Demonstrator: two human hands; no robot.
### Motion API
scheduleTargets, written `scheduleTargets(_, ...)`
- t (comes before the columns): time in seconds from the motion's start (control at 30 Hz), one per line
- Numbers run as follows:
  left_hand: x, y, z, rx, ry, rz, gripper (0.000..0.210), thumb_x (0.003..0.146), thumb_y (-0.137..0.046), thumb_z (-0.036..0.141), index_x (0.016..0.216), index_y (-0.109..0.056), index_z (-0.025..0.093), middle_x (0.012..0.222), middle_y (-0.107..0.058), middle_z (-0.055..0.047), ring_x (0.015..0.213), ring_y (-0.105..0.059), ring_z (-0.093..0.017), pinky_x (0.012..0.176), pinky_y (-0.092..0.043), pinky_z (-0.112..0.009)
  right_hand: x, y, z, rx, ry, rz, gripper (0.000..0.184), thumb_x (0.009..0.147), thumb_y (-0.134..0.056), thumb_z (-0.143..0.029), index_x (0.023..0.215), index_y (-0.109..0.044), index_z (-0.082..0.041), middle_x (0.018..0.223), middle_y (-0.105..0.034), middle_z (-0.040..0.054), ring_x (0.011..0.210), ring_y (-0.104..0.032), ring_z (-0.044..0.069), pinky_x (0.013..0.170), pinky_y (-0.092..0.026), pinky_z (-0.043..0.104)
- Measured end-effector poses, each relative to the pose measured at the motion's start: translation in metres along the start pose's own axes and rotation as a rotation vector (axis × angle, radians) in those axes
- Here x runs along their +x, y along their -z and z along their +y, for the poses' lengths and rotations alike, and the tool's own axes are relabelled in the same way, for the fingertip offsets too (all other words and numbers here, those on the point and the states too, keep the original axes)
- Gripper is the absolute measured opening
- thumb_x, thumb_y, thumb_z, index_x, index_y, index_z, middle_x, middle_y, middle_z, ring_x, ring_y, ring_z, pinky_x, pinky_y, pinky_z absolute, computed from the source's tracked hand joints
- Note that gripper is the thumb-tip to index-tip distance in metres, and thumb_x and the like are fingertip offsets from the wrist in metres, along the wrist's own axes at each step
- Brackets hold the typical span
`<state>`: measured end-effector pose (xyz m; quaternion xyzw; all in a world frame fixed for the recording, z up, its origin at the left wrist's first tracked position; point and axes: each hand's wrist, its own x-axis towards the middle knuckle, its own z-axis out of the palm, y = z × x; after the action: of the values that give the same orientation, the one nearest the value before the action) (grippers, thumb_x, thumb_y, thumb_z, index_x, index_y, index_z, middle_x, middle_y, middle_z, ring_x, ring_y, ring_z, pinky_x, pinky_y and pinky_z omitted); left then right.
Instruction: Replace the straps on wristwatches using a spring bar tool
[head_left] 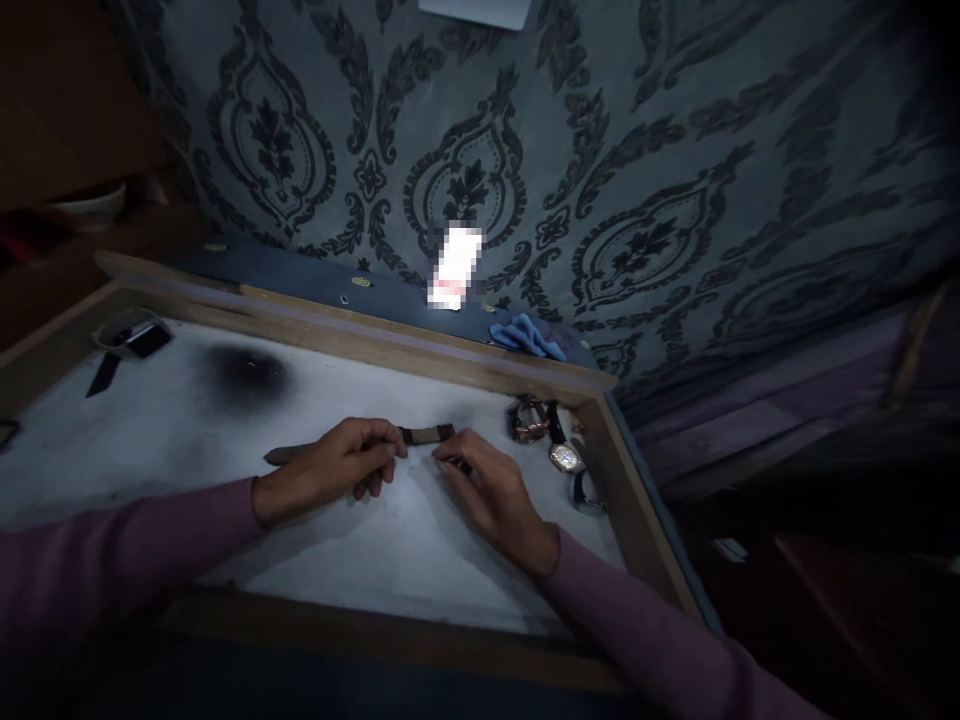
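Observation:
Near the middle of the shallow wooden tray, my left hand (pixel 341 462) is closed around a wristwatch. Its brown strap (pixel 429 435) sticks out past my fingers on the right, and the pointed other end of the strap shows left of the wrist. The watch's case is hidden by my hand. My right hand (pixel 491 490) is just right of the strap's end, with thumb and fingers pinched together. A small dark, thin thing shows between those fingertips, too small and dim to name.
Several wristwatches (pixel 565 457) lie along the tray's right side. A smartwatch-like item (pixel 146 338) sits in the far left corner. Raised wooden walls (pixel 420 350) enclose the white tray floor. Behind them are a blue cloth (pixel 529 336) and a bright, pixelated upright phone-shaped object (pixel 456 262).

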<state>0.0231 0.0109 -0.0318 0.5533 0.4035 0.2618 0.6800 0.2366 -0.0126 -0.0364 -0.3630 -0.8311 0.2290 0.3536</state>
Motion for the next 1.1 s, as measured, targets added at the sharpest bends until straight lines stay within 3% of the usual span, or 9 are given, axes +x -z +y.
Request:
scheduleTargets(0.1, 0.000, 0.000, -0.001, -0.005, -0.003, -0.003, 0.020, 0.075, -0.060, 0.034, 0.081, -0.057, 0.015, 0.060, -0.056, 0.003, 0.046, -0.051, -0.008, 0.039, -0.037, -0.016, 0.000, 0.000, 0.001, -0.032, 0.025, -0.061, 0.013, 0.096, -0.044, -0.016, 0.094, -0.057, -0.020, 0.082, -0.060, 0.0053, 0.076, -0.057, 0.018, 0.067, -0.047, 0.028)
scheduleTargets(0.43, -0.005, 0.006, 0.022, 0.061, -0.069, 0.079, 0.021, 0.078, -0.059, 0.034, 0.083, -0.059, 0.014, 0.062, -0.056, 0.002, 0.047, -0.050, -0.009, 0.039, -0.034, -0.017, -0.006, -0.003, 0.005, -0.069, -0.016, 0.041, 0.030, 0.093, -0.049, -0.013, 0.122, -0.050, -0.021, 0.089, -0.064, 0.0046, 0.075, -0.062, 0.016, 0.068, -0.050, 0.026)
scheduleTargets(0.57, -0.003, 0.020, 0.028, 0.084, -0.100, 0.185, 0.020, 0.080, -0.056, 0.034, 0.087, -0.056, 0.015, 0.062, -0.057, 0.002, 0.047, -0.048, -0.009, 0.041, -0.031, -0.018, -0.007, -0.002, 0.006, -0.071, -0.033, 0.028, 0.024, 0.091, -0.050, -0.012, 0.113, -0.053, -0.021, 0.084, -0.065, 0.0032, 0.071, -0.062, 0.016, 0.065, -0.049, 0.025)
scheduleTargets(0.67, -0.001, 0.031, 0.027, 0.255, -0.140, 0.222, 0.019, 0.079, -0.054, 0.034, 0.083, -0.056, 0.016, 0.062, -0.055, 0.002, 0.052, -0.049, -0.011, 0.047, -0.033, -0.020, -0.006, -0.001, 0.006, -0.034, -0.083, -0.008, 0.021, 0.092, -0.050, -0.014, 0.110, -0.054, -0.021, 0.082, -0.064, 0.0024, 0.071, -0.062, 0.016, 0.065, -0.048, 0.025)
scheduleTargets(0.83, -0.004, 0.035, 0.019, 0.710, -0.191, 0.168, 0.021, 0.083, -0.054, 0.037, 0.090, -0.058, 0.017, 0.078, -0.061, -0.002, 0.072, -0.055, -0.018, 0.063, -0.040, -0.026, 0.000, 0.004, 0.003, 0.192, -0.267, 0.123, 0.030, 0.090, -0.055, -0.021, 0.119, -0.048, -0.021, 0.084, -0.064, 0.0015, 0.074, -0.061, 0.016, 0.067, -0.047, 0.026)
scheduleTargets(0.97, -0.008, 0.029, 0.011, 1.039, -0.276, 0.133, 0.020, 0.082, -0.060, 0.030, 0.098, -0.055, 0.019, 0.093, -0.058, -0.004, 0.085, -0.052, -0.021, 0.072, -0.040, -0.031, 0.007, 0.009, 0.001, 0.585, -0.451, 0.204, 0.028, 0.088, -0.060, -0.034, 0.110, -0.047, -0.022, 0.077, -0.060, -0.0015, 0.069, -0.059, 0.014, 0.062, -0.047, 0.025)
scheduleTargets(1.1, -0.006, 0.024, 0.005, 1.109, -0.299, 0.112, 0.014, 0.084, -0.058, 0.025, 0.096, -0.052, 0.019, 0.091, -0.058, -0.003, 0.084, -0.052, -0.021, 0.070, -0.039, -0.030, 0.008, 0.010, 0.003, 0.834, -0.575, 0.236, 0.036, 0.083, -0.066, -0.039, 0.108, -0.046, -0.023, 0.075, -0.058, -0.0031, 0.063, -0.062, 0.014, 0.058, -0.050, 0.027)
